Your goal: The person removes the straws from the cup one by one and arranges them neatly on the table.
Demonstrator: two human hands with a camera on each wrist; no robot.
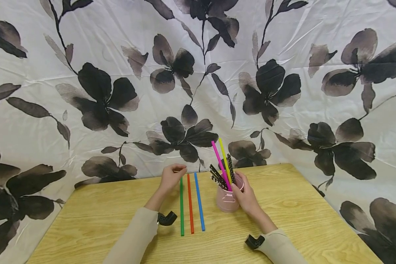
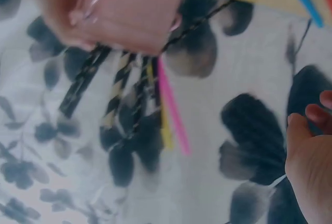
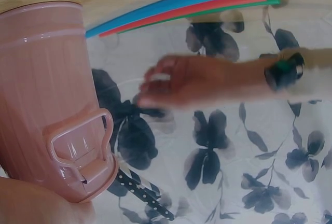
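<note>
My right hand [image 1: 248,197] holds the side of a small pink metal bucket [image 1: 226,202], thumb near its rim. A magenta straw [image 1: 220,161], a yellow straw [image 1: 225,161] and several black patterned straws [image 1: 217,175] stand tilted in it. To its left, a green straw [image 1: 182,209], a red straw [image 1: 190,205] and a blue straw [image 1: 199,203] lie apart, roughly side by side, on the table. My left hand [image 1: 171,178] hovers by the far end of the green straw, fingers loosely bent and holding nothing. The right wrist view shows this left hand [image 3: 184,81] blurred.
The wooden table [image 1: 109,220] ends at a hanging white cloth [image 1: 135,22] with dark flowers, close behind the bucket and straws. A black wrist device [image 1: 167,218] sits on the left sleeve, another black device [image 1: 254,242] on the right one.
</note>
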